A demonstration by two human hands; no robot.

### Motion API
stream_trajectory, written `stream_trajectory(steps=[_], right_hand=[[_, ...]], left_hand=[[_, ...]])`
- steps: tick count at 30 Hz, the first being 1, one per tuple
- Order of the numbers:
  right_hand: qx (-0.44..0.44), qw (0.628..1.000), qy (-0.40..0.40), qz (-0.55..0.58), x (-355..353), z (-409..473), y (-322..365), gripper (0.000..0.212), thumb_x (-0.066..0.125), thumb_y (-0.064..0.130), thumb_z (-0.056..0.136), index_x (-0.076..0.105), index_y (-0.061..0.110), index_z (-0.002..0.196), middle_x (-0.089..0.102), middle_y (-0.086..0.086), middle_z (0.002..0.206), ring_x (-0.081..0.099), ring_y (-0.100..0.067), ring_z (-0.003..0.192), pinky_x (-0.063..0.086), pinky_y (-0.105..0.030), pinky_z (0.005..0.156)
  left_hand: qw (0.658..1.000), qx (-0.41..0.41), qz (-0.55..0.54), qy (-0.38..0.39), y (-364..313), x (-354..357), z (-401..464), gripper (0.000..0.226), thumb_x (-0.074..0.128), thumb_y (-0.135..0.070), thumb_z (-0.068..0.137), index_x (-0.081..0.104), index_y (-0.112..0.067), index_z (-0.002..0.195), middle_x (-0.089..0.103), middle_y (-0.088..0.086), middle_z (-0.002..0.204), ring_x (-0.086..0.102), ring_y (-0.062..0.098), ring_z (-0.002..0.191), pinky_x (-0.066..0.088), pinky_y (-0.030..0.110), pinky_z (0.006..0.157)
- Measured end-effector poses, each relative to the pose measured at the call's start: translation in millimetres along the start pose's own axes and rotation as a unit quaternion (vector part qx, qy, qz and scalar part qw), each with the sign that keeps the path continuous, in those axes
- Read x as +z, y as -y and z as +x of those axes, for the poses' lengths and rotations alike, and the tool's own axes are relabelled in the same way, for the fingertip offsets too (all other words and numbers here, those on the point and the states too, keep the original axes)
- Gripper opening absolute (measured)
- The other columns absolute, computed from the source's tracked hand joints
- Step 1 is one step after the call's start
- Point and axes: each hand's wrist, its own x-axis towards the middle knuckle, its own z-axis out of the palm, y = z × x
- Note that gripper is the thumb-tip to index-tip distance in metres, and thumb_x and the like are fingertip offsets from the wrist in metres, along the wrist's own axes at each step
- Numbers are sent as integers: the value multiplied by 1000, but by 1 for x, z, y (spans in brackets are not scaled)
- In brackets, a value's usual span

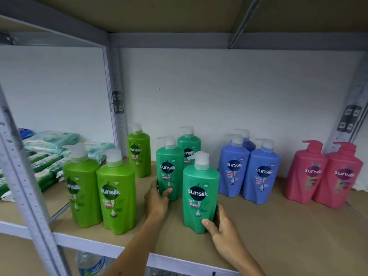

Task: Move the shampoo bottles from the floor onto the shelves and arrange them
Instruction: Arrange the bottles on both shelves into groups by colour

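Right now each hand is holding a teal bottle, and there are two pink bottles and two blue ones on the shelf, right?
Almost. The head view shows three blue bottles, one half hidden behind the others. The rest holds: the left hand and the right hand each grip a teal bottle, and two pink bottles stand on the shelf.

This looks like a shop stockroom or storage area. Both hands reach into a grey boltless metal rack [117, 100] with perforated uprights and bare brown board shelves [278, 226], set against a plain white wall. Beyond the hands stand many identical pump shampoo bottles [201, 192] grouped by colour: light green, teal, blue and pink. Far left of the left hand [157, 198], stacked packs of wipes [51, 139] fill the neighbouring bay.
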Motion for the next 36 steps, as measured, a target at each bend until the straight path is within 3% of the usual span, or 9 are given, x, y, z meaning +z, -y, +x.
stream_trajectory(steps=[7,17,19,22,25,28,32,36], right_hand=[[-4,1000,11,21,0,4,-8,53,61,26,79,42,36,127,63,26,118,58,1,114,45,-28,101],[-2,999,4,44,-1,7,-14,63,64,30,74,39,44,130,65,28,116,60,1,113,46,-30,102],[3,998,4,66,-1,8,-13,66,66,23,72,41,38,132,66,23,118,60,-3,115,46,-32,103],[14,995,11,95,-2,8,-8,69,67,3,72,43,33,130,67,20,116,62,-6,113,48,-22,96],[12,996,10,89,-1,6,-3,68,70,5,69,46,33,126,69,20,112,64,-7,109,49,-23,92],[22,995,6,94,-2,6,-1,57,70,-7,74,52,25,118,70,20,109,66,-7,106,50,-21,88],[30,994,1,100,-2,5,2,55,68,-12,77,53,23,115,70,21,106,66,-5,104,50,-16,84],[25,996,0,80,-2,4,3,55,69,-4,76,52,25,119,69,19,111,63,-5,109,49,-26,96]], left_hand=[[999,31,-34,27,0,8,26,47,70,-4,82,57,-9,127,64,8,122,56,11,102,43,23,87],[996,37,-70,51,7,16,46,45,69,-5,83,55,-12,125,61,-5,112,56,12,104,45,25,83],[995,35,-73,52,9,16,48,45,71,-6,82,56,-15,124,62,-5,111,58,14,105,48,28,85],[996,35,-61,50,11,14,48,45,72,-11,82,56,-18,123,63,-4,113,59,13,103,50,31,87],[998,33,-29,40,10,14,47,43,71,-17,84,56,-15,124,64,-2,113,58,11,98,44,24,80],[999,29,10,31,14,15,46,42,72,-28,83,59,-16,121,67,4,119,62,21,104,43,25,78],[999,2,31,8,14,12,37,53,72,-19,84,51,-6,131,62,14,126,59,28,114,45,31,88],[999,-3,54,-5,14,2,18,45,63,-10,88,52,-4,131,64,15,120,59,28,111,44,31,94]])
